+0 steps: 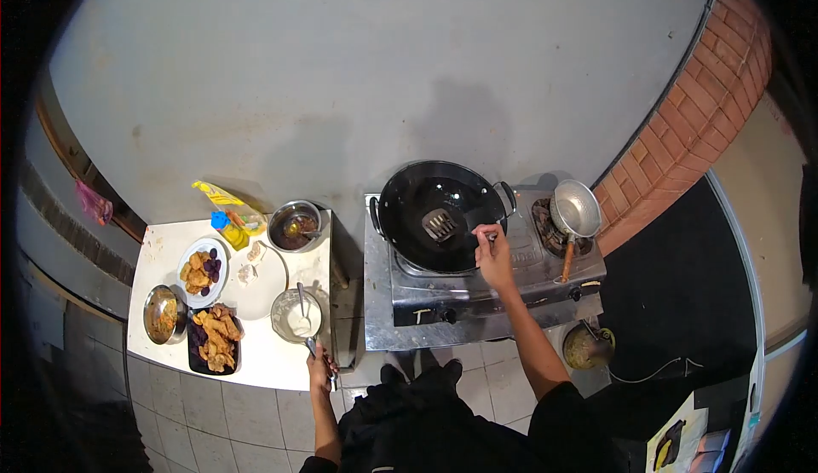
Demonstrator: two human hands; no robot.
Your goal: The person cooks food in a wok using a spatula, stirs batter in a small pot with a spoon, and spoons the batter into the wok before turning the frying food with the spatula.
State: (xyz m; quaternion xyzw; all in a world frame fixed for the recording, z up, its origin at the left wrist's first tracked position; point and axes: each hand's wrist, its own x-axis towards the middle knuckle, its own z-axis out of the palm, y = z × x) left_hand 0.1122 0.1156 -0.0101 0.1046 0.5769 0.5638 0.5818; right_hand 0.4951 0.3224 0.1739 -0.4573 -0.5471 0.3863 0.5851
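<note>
A black wok (pixel 417 247) with two side handles sits on the left burner of the steel stove (pixel 503 315). My right hand (pixel 492 256) is closed around the handle of a slotted spatula (pixel 440 226), whose head rests inside the wok. At the right edge of the white table (pixel 264 371), my left hand (pixel 320 369) grips the handle of a saucepan (pixel 279 318). White contents and a spoon (pixel 301 297) are in that pan.
The table also bears fried food on an oval plate (pixel 216 251), a black tray of fried pieces (pixel 218 345), metal bowls, a white plate (pixel 264 302) and an oil bottle (pixel 232 233). A small pan (pixel 576 209) sits on the right burner.
</note>
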